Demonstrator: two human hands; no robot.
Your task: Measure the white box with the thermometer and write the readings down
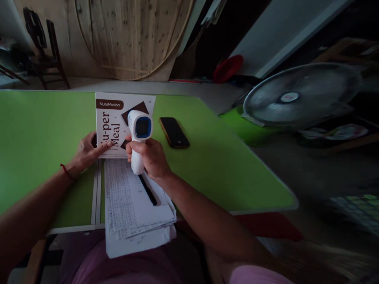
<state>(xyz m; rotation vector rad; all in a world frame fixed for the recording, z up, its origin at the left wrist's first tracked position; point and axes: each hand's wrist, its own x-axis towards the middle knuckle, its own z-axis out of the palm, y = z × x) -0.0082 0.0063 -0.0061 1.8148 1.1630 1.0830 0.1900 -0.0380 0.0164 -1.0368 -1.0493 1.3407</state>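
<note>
My right hand (151,156) is wrapped round the handle of a white infrared thermometer (136,157), whose blue-framed screen faces me. The thermometer's head is in front of a white box (114,128) printed "NutriMotion" and "Meal", and hides part of its front. At the box's lower left, my left hand (91,148) grips the edge, thumb across the front and fingers mostly hidden behind. Below the box lies a stack of handwritten papers (121,201) with a black pen (147,190) on top. Whether the thermometer touches the box I cannot tell.
A dark phone (174,132) lies on the green table (225,169) to the right. Beyond the table's right edge, a large metal lid (266,98) tops a green tub (242,126). A red basin (227,69), a round wooden board (133,35) and a chair (47,65) stand farther back.
</note>
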